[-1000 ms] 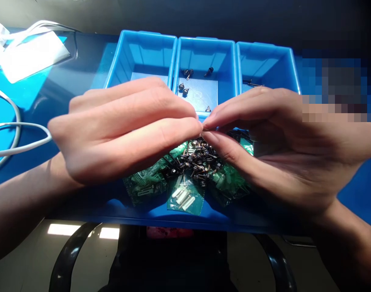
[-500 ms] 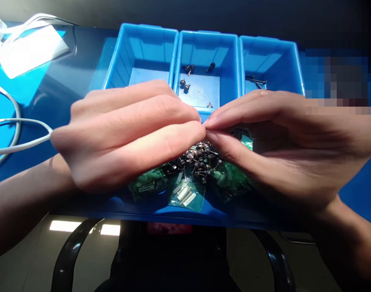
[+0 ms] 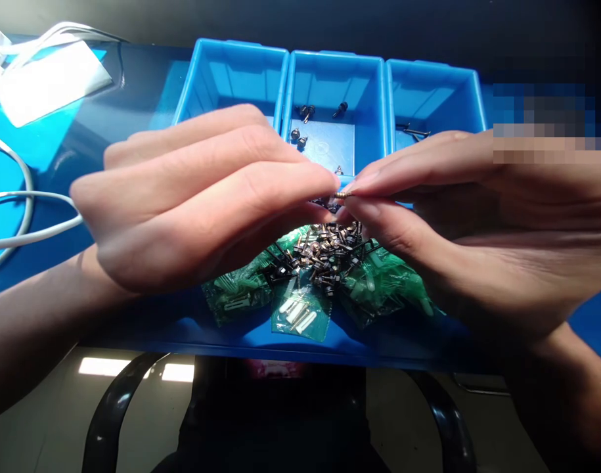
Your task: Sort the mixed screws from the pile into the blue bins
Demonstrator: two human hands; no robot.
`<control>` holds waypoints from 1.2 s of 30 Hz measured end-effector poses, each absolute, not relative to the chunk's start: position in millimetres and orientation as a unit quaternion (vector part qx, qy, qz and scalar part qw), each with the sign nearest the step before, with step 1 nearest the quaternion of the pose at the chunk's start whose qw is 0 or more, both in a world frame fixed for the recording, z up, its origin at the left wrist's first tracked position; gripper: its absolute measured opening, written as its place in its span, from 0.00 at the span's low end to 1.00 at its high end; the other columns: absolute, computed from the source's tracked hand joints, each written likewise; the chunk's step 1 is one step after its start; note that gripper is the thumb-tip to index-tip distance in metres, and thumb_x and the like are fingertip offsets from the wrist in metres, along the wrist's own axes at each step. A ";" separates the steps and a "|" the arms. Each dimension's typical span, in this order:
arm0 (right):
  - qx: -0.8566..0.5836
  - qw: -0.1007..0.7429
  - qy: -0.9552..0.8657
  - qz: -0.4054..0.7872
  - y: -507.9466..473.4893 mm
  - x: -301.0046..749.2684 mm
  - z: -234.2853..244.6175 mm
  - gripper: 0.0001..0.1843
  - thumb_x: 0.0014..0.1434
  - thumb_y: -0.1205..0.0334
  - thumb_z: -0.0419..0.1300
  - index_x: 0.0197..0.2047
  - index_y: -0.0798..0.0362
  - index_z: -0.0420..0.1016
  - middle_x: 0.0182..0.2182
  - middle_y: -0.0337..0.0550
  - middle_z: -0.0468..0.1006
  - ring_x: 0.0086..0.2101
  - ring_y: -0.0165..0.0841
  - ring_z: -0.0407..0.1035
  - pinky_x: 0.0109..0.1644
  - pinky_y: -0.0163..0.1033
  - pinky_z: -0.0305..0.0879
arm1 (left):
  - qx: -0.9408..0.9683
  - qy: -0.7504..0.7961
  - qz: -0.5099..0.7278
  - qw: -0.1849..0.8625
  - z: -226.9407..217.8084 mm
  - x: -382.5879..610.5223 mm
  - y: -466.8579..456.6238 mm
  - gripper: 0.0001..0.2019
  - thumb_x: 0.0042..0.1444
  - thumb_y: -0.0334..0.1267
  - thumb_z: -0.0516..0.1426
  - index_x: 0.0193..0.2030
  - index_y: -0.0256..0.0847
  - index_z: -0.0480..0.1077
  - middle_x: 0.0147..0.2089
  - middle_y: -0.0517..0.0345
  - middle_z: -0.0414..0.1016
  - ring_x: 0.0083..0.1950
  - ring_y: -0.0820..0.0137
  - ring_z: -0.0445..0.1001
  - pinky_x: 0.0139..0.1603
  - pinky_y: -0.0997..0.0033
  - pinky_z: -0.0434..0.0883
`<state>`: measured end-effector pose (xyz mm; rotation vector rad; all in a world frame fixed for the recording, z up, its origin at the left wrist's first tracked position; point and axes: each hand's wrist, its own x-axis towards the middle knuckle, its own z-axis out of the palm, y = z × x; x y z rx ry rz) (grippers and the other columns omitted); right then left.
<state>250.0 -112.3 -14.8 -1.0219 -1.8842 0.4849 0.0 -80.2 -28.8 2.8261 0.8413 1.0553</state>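
Observation:
A small threaded screw (image 3: 343, 195) lies between the thumb and fingertips of my right hand (image 3: 467, 217), which is closed in a pinch on it. My left hand (image 3: 216, 197) is beside it, fingers bent and together, with a gap between forefinger and thumb. Its forefinger tip reaches the screw's left end; whether they touch I cannot tell. Under both hands lies a pile of hex-head screws (image 3: 324, 256). Around the pile are a clear bag (image 3: 303, 315) of white plugs and screws and green plastic bags (image 3: 241, 289) (image 3: 383, 282).
Three blue bins stand behind my hands: a left bin (image 3: 241, 49), a middle bin (image 3: 337, 59) with several screws, and a right bin (image 3: 433, 69) with dark, longer screws. White cables (image 3: 29, 190) lie at left on the blue table (image 3: 147, 328). A blurred patch hides the upper right.
My left hand's thumb and forefinger have parted, and the screw now shows between the right fingertips. Both hands have moved slightly up, uncovering more of the pile and green bags.

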 end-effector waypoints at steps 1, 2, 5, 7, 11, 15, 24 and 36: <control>-0.415 0.451 -0.767 0.189 -112.3 250.5 -14.6 0.04 0.72 0.64 0.67 0.45 0.45 0.84 0.42 0.39 0.88 0.40 0.36 0.83 0.46 0.46 0.86 | 0.904 0.275 0.327 -0.005 -29.5 1.3 -78.2 0.25 0.73 0.60 0.57 0.70 0.54 0.72 0.61 0.59 0.83 0.73 0.51 0.76 0.75 0.43 0.79; -0.414 0.450 -0.770 0.181 -112.4 251.0 -14.1 0.04 0.72 0.64 0.67 0.45 0.46 0.84 0.41 0.39 0.88 0.40 0.36 0.84 0.45 0.47 0.86 | 0.906 0.278 0.319 -0.017 -29.9 2.8 -75.8 0.28 0.72 0.64 0.56 0.71 0.54 0.71 0.62 0.58 0.82 0.77 0.48 0.72 0.78 0.40 0.76; -0.415 0.448 -0.772 0.177 -113.4 252.5 -12.1 0.03 0.72 0.63 0.67 0.45 0.47 0.83 0.41 0.40 0.88 0.41 0.36 0.84 0.45 0.47 0.86 | 0.909 0.281 0.305 -0.047 -29.9 6.4 -69.3 0.33 0.70 0.70 0.53 0.72 0.52 0.70 0.65 0.56 0.79 0.82 0.47 0.64 0.83 0.37 0.70; -0.418 0.453 -0.766 0.181 -115.1 253.1 -10.5 0.01 0.72 0.63 0.68 0.45 0.47 0.82 0.42 0.39 0.88 0.42 0.34 0.83 0.46 0.45 0.84 | 0.911 0.275 0.301 -0.060 -28.7 5.9 -67.8 0.34 0.71 0.70 0.51 0.72 0.52 0.68 0.66 0.56 0.78 0.82 0.48 0.63 0.83 0.37 0.70; -0.450 0.446 -0.755 0.170 -117.0 252.7 -11.3 0.01 0.71 0.61 0.69 0.45 0.47 0.82 0.43 0.36 0.89 0.43 0.32 0.82 0.49 0.43 0.82 | 0.917 0.269 0.286 -0.065 -23.4 -2.9 -72.0 0.26 0.75 0.58 0.52 0.72 0.51 0.68 0.64 0.56 0.79 0.75 0.54 0.73 0.76 0.43 0.76; -0.492 0.482 -0.717 0.110 -108.1 252.7 -20.9 0.08 0.72 0.56 0.68 0.47 0.51 0.85 0.42 0.40 0.88 0.43 0.34 0.83 0.50 0.43 0.83 | 0.922 0.275 0.259 -0.087 -18.4 -6.5 -73.9 0.16 0.73 0.40 0.57 0.65 0.45 0.70 0.58 0.54 0.80 0.59 0.60 0.82 0.61 0.51 0.82; -0.417 0.453 -0.763 0.197 -91.4 266.4 -28.5 0.20 0.70 0.65 0.67 0.64 0.48 0.81 0.62 0.41 0.83 0.63 0.42 0.79 0.70 0.54 0.81 | 0.915 0.274 0.274 -0.117 -38.1 2.9 -52.7 0.09 0.71 0.36 0.60 0.56 0.40 0.75 0.63 0.47 0.81 0.61 0.52 0.83 0.55 0.49 0.84; -0.246 0.165 -0.954 -0.049 -93.5 275.3 -30.4 0.10 0.73 0.68 0.60 0.53 0.55 0.82 0.48 0.46 0.84 0.40 0.35 0.74 0.35 0.43 0.73 | 0.915 0.265 0.277 -0.124 -40.3 4.2 -53.0 0.07 0.70 0.37 0.61 0.52 0.39 0.76 0.57 0.47 0.84 0.60 0.51 0.84 0.55 0.51 0.85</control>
